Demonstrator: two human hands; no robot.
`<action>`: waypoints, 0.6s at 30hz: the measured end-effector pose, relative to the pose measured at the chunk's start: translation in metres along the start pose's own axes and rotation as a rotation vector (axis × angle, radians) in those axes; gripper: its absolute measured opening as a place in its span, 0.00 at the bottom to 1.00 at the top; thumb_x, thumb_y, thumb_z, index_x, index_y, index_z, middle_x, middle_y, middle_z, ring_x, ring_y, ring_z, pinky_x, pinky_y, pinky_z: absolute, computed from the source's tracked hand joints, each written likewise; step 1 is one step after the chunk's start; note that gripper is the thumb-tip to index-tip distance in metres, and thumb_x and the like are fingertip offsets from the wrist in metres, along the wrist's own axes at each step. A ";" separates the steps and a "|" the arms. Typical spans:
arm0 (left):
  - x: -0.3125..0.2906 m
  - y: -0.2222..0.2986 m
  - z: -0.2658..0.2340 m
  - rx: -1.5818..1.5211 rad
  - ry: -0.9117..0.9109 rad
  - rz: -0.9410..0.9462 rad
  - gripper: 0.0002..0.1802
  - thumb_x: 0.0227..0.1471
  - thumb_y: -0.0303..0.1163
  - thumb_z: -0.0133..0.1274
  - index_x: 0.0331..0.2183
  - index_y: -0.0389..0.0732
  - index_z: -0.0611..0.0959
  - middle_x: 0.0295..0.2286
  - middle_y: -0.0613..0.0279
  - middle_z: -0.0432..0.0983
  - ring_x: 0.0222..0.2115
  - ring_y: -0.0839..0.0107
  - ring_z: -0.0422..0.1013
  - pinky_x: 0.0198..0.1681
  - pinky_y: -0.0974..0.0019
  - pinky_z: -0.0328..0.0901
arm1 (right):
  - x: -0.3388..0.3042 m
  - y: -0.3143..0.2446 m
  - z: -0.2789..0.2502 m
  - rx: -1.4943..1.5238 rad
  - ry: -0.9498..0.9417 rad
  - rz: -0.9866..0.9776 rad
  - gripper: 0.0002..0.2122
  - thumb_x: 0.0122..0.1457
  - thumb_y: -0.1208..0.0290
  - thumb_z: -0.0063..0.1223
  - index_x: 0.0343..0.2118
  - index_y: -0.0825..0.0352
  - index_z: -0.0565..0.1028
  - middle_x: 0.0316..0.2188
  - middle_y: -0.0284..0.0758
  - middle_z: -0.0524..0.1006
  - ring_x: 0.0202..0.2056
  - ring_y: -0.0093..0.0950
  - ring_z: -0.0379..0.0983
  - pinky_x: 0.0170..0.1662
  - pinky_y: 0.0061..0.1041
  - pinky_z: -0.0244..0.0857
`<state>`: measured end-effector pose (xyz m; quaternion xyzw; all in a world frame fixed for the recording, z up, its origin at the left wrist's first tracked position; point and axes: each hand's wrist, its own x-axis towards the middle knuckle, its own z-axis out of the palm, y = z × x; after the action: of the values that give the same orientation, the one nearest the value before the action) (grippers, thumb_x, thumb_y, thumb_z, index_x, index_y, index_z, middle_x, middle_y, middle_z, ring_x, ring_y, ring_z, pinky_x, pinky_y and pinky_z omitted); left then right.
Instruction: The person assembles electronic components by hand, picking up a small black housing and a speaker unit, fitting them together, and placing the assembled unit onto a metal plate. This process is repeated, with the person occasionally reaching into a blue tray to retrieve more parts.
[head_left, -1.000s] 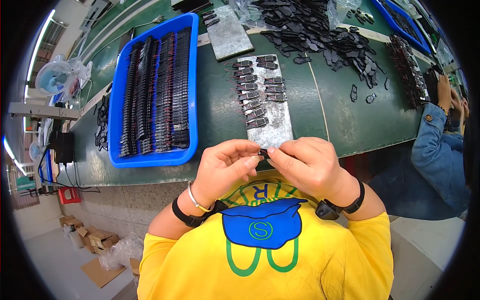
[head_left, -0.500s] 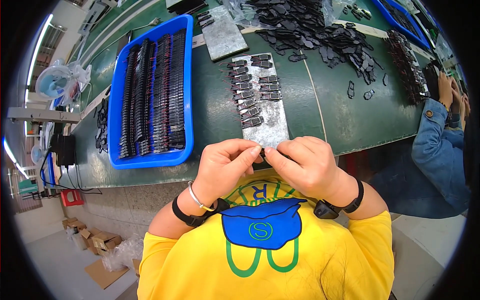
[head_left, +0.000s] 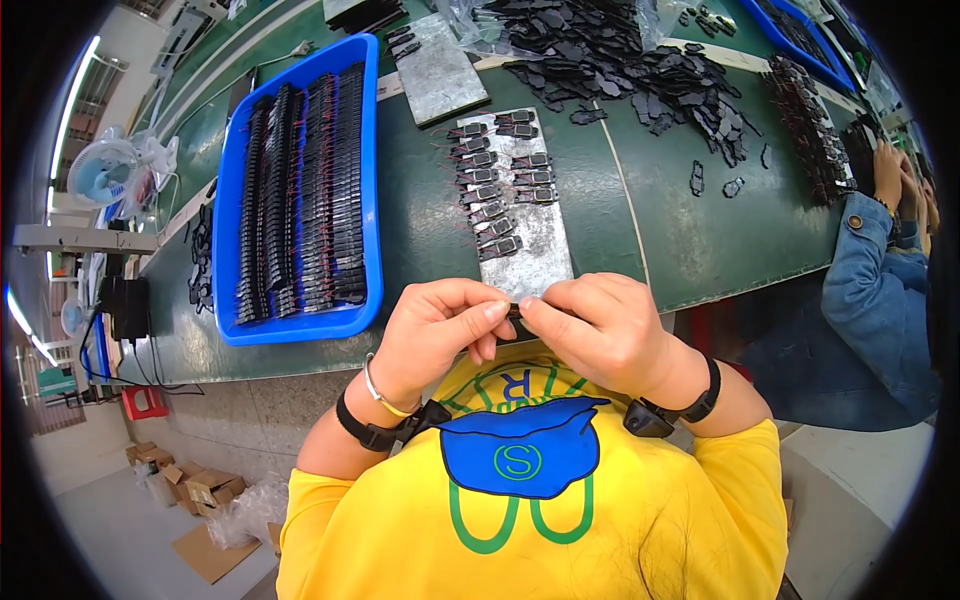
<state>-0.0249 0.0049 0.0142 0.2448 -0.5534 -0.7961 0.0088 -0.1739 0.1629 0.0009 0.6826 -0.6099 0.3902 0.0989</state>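
Sitting between fingers: black part

The green table top looks smooth and a bit shiny. The metal plate is dull, with blotchy marks all over. The small black parts on the plate look like hard plastic. The blue tray is smooth, shiny plastic. The yellow shirt is cloth, the bracelet is shiny metal, and the boxes are plain cardboard.
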 end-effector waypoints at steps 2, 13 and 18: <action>0.001 0.002 0.000 -0.006 -0.013 -0.024 0.08 0.55 0.26 0.52 0.34 0.31 0.81 0.24 0.56 0.79 0.19 0.78 0.72 0.21 0.77 0.66 | 0.003 -0.001 0.000 0.084 0.002 0.033 0.14 0.42 0.73 0.58 0.35 0.68 0.76 0.25 0.34 0.73 0.23 0.30 0.72 0.26 0.26 0.68; -0.005 -0.013 -0.019 -0.075 -0.024 0.080 0.06 0.53 0.24 0.53 0.33 0.30 0.80 0.24 0.52 0.79 0.16 0.74 0.72 0.18 0.75 0.66 | -0.024 0.082 -0.082 -0.358 0.044 0.787 0.14 0.48 0.67 0.63 0.35 0.71 0.76 0.27 0.42 0.77 0.26 0.37 0.74 0.31 0.30 0.69; -0.005 -0.011 -0.018 -0.081 -0.084 0.067 0.07 0.54 0.26 0.54 0.34 0.32 0.81 0.25 0.55 0.80 0.20 0.78 0.72 0.22 0.77 0.67 | -0.015 0.108 -0.086 -0.620 -0.255 0.832 0.09 0.50 0.68 0.56 0.29 0.70 0.77 0.29 0.44 0.77 0.30 0.42 0.75 0.35 0.37 0.69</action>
<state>-0.0105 -0.0049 0.0017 0.1919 -0.5284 -0.8267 0.0224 -0.3068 0.2013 0.0128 0.3636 -0.9230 0.1119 0.0581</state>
